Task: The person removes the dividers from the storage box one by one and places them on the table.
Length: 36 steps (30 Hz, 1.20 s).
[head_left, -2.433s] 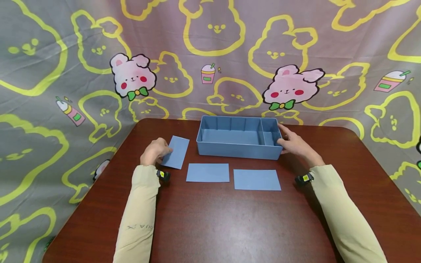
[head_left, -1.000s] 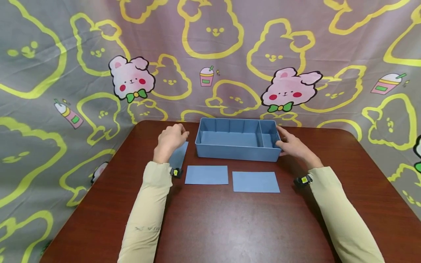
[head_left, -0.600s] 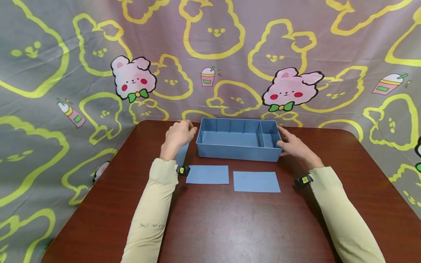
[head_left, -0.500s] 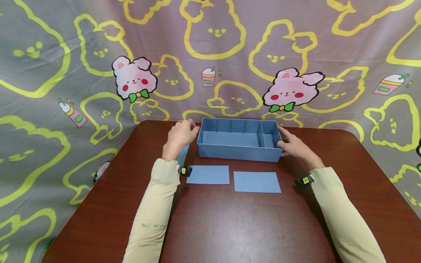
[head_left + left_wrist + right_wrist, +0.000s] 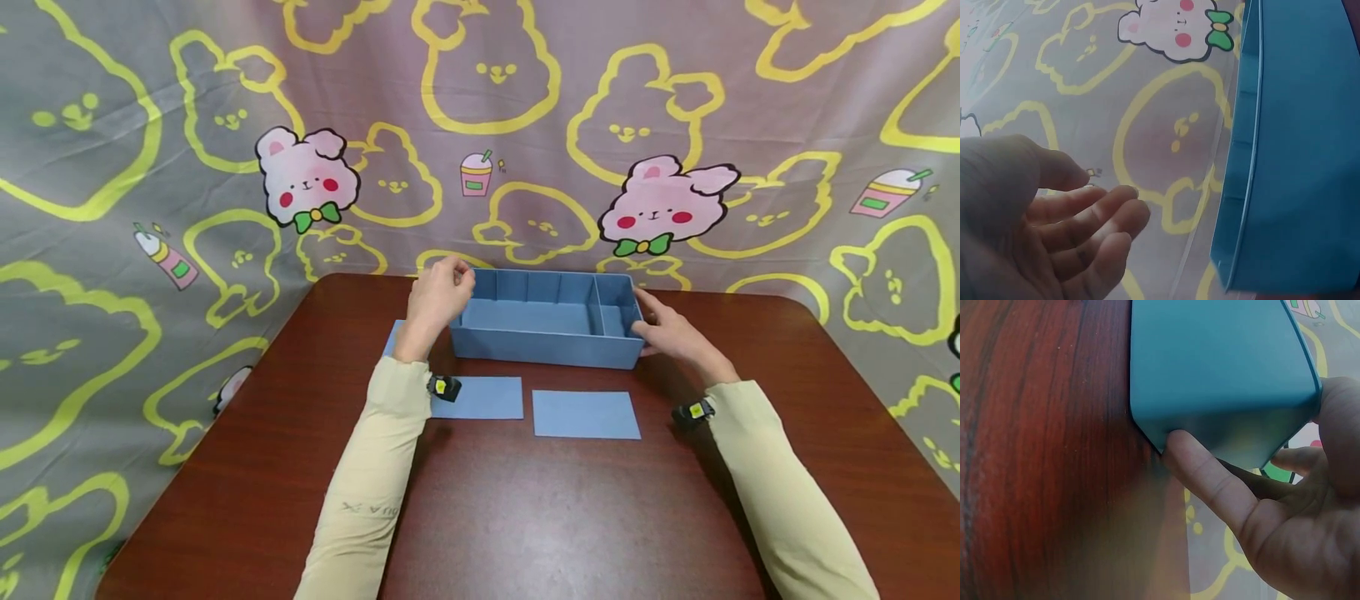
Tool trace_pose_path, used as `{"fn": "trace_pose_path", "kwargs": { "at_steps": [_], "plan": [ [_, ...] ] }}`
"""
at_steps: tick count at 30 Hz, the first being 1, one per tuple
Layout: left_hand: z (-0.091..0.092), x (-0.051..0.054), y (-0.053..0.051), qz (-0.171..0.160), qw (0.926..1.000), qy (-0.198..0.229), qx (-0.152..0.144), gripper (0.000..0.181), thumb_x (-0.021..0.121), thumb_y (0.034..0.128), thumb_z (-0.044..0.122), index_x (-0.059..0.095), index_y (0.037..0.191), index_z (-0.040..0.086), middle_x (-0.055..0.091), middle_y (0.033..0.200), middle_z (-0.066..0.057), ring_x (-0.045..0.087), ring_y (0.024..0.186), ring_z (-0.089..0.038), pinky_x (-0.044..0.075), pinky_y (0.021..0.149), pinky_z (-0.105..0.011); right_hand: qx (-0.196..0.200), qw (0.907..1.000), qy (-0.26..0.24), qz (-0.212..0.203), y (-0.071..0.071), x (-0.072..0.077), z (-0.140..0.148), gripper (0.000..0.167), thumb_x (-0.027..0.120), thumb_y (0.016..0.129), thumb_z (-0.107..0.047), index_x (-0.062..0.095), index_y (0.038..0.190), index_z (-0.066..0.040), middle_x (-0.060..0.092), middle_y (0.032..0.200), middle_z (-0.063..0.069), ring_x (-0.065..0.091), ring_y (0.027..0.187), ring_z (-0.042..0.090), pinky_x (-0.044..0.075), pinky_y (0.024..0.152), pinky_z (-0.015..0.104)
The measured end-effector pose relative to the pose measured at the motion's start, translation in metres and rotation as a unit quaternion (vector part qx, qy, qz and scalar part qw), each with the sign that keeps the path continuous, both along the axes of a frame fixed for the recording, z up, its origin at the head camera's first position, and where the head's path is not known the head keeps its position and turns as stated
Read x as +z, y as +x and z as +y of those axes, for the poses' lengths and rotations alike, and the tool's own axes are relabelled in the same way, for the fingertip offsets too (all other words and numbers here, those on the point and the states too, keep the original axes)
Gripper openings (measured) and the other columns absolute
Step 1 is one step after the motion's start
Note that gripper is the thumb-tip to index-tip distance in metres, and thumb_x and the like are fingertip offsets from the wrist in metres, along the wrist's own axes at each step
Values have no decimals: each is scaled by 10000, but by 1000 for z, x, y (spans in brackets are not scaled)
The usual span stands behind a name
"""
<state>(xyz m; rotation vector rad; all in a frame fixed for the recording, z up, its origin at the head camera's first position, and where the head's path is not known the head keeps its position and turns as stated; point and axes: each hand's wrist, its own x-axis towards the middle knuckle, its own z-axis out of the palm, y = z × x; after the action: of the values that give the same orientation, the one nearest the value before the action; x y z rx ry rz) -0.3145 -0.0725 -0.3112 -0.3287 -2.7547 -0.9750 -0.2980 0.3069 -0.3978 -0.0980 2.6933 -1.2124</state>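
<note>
A blue divided box sits near the back of the table, one crosswise partition setting off a small section at its right end. My right hand holds that end; in the right wrist view a finger lies along the lower outer wall while the thumb is at the rim. Over the left end of the box, my left hand is raised and covers its left corner. In the left wrist view its fingers are loosely bent, with nothing clearly seen between them and the thumb. Below it, a flat blue panel is mostly hidden.
Two more flat blue rectangular panels lie in front of the box, a left one and a right one. All stand on a dark brown table. A cartoon-printed curtain hangs right behind the table's back edge.
My left hand has let go of the tilted left panel, risen and moved right to the box's left end. The panel now lies under that arm. The right hand has stayed on the box.
</note>
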Motion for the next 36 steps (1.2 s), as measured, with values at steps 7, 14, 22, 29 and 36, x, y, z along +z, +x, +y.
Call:
{"fn": "trace_pose_path", "kwargs": {
  "at_steps": [7, 14, 22, 29, 36],
  "plan": [
    [15, -1, -1, -129, 9991, 380, -162, 265, 497, 1007, 306, 622, 1140, 114, 711, 759, -21, 582, 518, -181, 379, 464, -296, 7, 10000, 23, 15, 0, 0, 0, 757, 470, 976, -161, 35, 1595, -194, 383, 1405, 365, 676, 983, 372, 582, 794, 454],
    [32, 1, -4, -257, 9967, 684, -357, 230, 513, 1006, 328, 602, 1102, 138, 735, 834, -20, 642, 604, -157, 408, 514, -317, -8, 10000, -1, 53, 0, 1, 0, 746, 463, 981, -161, 38, 1594, -178, 369, 1417, 369, 673, 991, 389, 581, 794, 460],
    [51, -5, -3, -484, 9939, 846, -510, 255, 507, 1013, 320, 589, 1185, 150, 752, 983, -36, 662, 661, -140, 400, 524, -286, 33, 10000, 29, 67, 0, 1, -2, 753, 471, 978, -163, 37, 1594, -181, 387, 1388, 363, 665, 1007, 402, 585, 783, 445],
    [67, -3, -3, -670, 9921, 922, -531, 302, 510, 1013, 330, 548, 1258, 157, 723, 1083, -44, 643, 633, -184, 437, 540, -269, 4, 10000, 5, 36, 1, 3, -1, 745, 464, 984, -165, 38, 1595, -188, 383, 1399, 358, 677, 984, 383, 580, 799, 460],
    [89, -8, -6, -938, 9907, 750, -641, 288, 528, 1003, 358, 557, 1232, 187, 717, 1141, -27, 674, 702, -169, 488, 628, -285, 75, 10000, -22, -28, 2, 4, -1, 756, 464, 990, -171, 9, 1594, -172, 343, 1433, 384, 678, 990, 381, 571, 813, 479]
  ]
}}
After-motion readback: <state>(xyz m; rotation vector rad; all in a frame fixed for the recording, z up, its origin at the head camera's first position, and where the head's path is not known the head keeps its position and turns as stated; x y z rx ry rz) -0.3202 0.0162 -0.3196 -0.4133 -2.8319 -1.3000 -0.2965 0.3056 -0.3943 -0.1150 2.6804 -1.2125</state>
